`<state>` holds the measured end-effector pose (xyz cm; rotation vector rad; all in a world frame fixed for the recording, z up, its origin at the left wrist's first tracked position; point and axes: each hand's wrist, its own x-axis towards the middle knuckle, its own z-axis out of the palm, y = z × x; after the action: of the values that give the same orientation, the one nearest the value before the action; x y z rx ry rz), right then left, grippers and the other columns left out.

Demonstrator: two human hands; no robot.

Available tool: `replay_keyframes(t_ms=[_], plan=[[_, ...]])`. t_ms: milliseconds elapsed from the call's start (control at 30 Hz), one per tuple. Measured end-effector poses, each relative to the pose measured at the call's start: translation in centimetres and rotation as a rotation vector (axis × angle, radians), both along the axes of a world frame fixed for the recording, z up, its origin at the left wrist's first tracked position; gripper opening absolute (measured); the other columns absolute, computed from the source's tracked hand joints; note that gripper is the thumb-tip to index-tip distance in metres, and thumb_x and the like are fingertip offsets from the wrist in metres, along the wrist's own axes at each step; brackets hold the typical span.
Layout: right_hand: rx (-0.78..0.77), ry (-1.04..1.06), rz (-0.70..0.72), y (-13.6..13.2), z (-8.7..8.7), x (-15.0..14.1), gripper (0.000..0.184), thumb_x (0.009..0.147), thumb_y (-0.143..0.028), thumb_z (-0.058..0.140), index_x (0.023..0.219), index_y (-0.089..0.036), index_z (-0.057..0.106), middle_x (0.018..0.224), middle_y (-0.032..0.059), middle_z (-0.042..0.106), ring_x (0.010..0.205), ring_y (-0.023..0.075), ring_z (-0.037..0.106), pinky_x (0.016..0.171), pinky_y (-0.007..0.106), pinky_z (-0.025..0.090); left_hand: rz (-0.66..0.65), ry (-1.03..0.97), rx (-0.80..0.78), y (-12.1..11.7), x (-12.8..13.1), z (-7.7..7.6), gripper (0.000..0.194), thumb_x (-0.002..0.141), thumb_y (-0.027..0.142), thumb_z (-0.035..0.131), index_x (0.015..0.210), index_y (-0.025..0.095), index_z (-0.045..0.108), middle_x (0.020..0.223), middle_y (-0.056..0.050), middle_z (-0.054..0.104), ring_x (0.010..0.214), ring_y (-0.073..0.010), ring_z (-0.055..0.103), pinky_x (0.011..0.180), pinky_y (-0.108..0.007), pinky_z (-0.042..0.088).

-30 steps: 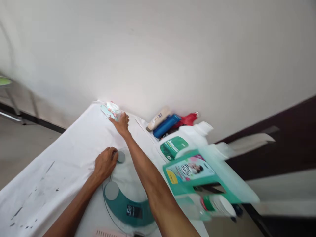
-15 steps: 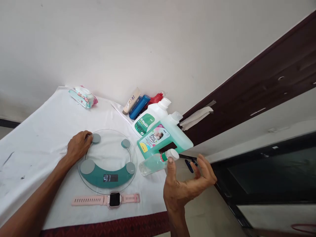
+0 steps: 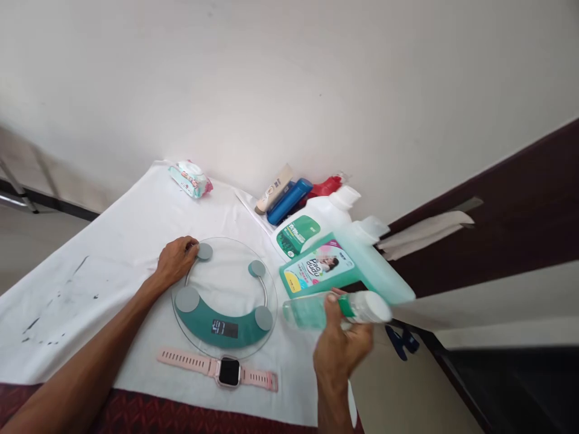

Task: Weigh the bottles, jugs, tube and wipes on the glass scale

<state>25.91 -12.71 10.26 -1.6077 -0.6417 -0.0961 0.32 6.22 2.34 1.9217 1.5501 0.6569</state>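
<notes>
My left hand [image 3: 175,261] rests curled on the far left edge of a round glass scale [image 3: 225,295] with a teal band and a lit display. My right hand [image 3: 341,348] is closed around a small clear bottle [image 3: 312,311] with a green neck band and white cap, which lies on its side at the table's right edge. Just behind it lies a large teal detergent jug [image 3: 344,270], and behind that a white jug [image 3: 312,223] with a green label.
A pink smartwatch [image 3: 221,369] lies in front of the scale. A wipes pack [image 3: 190,178] sits at the far edge by the wall. A cream tube [image 3: 273,189], a blue bottle [image 3: 289,201] and a red item [image 3: 327,185] lie at the back. A dark wooden door frame [image 3: 520,211] stands to the right.
My right hand left the wipes pack at the far edge, came back to the right and closed on the small clear bottle. The left hand stayed on the scale. The view shifted.
</notes>
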Motion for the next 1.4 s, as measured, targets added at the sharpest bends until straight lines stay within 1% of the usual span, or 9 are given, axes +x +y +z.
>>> replay_keyframes(t_ms=[100,200,333,500,633,767,900,1067,1400], plan=[[0.084,-0.223,0.026,1.3,3.1,-2.3,0.041,0.088,-0.054,0.074,0.103,-0.016,0.073,0.108,0.0124,0.072,0.106,0.0314,0.068,0.098,0.050,0.054,0.009,-0.020,-0.011,0.2,0.1,-0.2,0.030,0.099,0.036,0.049,0.111,0.024,0.074,0.111,-0.005,0.079,0.102,-0.0243,0.072,0.085,-0.033,0.052],[0.086,-0.256,0.203,3.9,4.1,-4.3,0.038,0.090,-0.052,0.072,0.104,-0.017,0.073,0.106,0.0106,0.073,0.103,0.0297,0.069,0.096,0.048,0.054,0.015,-0.029,-0.020,0.2,0.2,-0.3,0.030,0.099,0.035,0.049,0.111,0.023,0.074,0.111,-0.006,0.079,0.102,-0.0254,0.072,0.084,-0.035,0.052],[-0.013,-0.089,0.481,8.1,1.7,-6.4,0.042,0.091,-0.056,0.068,0.107,-0.017,0.071,0.103,0.0083,0.074,0.095,0.0254,0.068,0.092,0.043,0.054,0.010,-0.042,-0.012,0.1,0.2,-0.3,0.028,0.099,0.033,0.050,0.109,0.023,0.074,0.109,-0.006,0.078,0.101,-0.0250,0.071,0.086,-0.034,0.051],[-0.092,-0.039,0.602,11.3,-0.6,-8.0,0.048,0.088,-0.060,0.069,0.110,-0.018,0.070,0.111,0.0096,0.074,0.102,0.0259,0.068,0.095,0.044,0.053,0.016,-0.054,-0.017,0.2,0.3,-0.5,0.025,0.099,0.031,0.051,0.107,0.023,0.073,0.107,-0.004,0.078,0.097,-0.0229,0.071,0.080,-0.033,0.050],[-0.129,-0.091,0.661,12.4,-0.3,-7.9,0.047,0.089,-0.061,0.069,0.111,-0.020,0.069,0.112,0.0094,0.074,0.105,0.0264,0.067,0.098,0.046,0.053,0.021,-0.059,-0.029,0.2,0.4,-0.7,0.024,0.099,0.031,0.051,0.107,0.023,0.073,0.107,-0.005,0.078,0.098,-0.0240,0.070,0.078,-0.033,0.048],[-0.102,-0.109,0.708,11.5,-1.0,-6.7,0.059,0.090,-0.059,0.070,0.136,-0.023,0.059,0.134,0.0115,0.067,0.124,0.0290,0.062,0.107,0.050,0.049,0.022,-0.068,-0.030,0.3,0.5,-0.7,0.024,0.099,0.031,0.052,0.106,0.023,0.073,0.104,-0.005,0.077,0.097,-0.0245,0.070,0.078,-0.034,0.047],[0.000,-0.120,0.590,8.7,-3.8,-4.2,0.059,0.098,-0.060,0.056,0.144,-0.023,0.051,0.142,0.0143,0.061,0.132,0.0312,0.060,0.104,0.052,0.050,0.024,-0.077,-0.021,0.2,0.5,-0.6,0.025,0.098,0.033,0.051,0.105,0.023,0.074,0.101,-0.004,0.077,0.093,-0.0236,0.069,0.077,-0.033,0.046],[-0.122,-0.160,0.360,5.7,-7.1,-1.7,0.051,0.101,-0.061,0.050,0.127,-0.019,0.060,0.130,0.0168,0.066,0.122,0.0310,0.063,0.099,0.050,0.052,0.030,-0.083,-0.016,0.2,0.5,-0.3,0.028,0.096,0.037,0.051,0.103,0.023,0.074,0.100,-0.004,0.077,0.091,-0.0234,0.069,0.078,-0.034,0.047],[-0.261,-0.101,0.322,5.5,-7.0,0.0,0.053,0.098,-0.065,0.051,0.116,-0.018,0.064,0.125,0.0163,0.069,0.116,0.0292,0.064,0.097,0.046,0.051,0.036,-0.090,-0.022,0.2,0.7,0.1,0.035,0.092,0.045,0.050,0.103,0.023,0.075,0.100,-0.005,0.078,0.090,-0.0237,0.068,0.082,-0.036,0.050]])
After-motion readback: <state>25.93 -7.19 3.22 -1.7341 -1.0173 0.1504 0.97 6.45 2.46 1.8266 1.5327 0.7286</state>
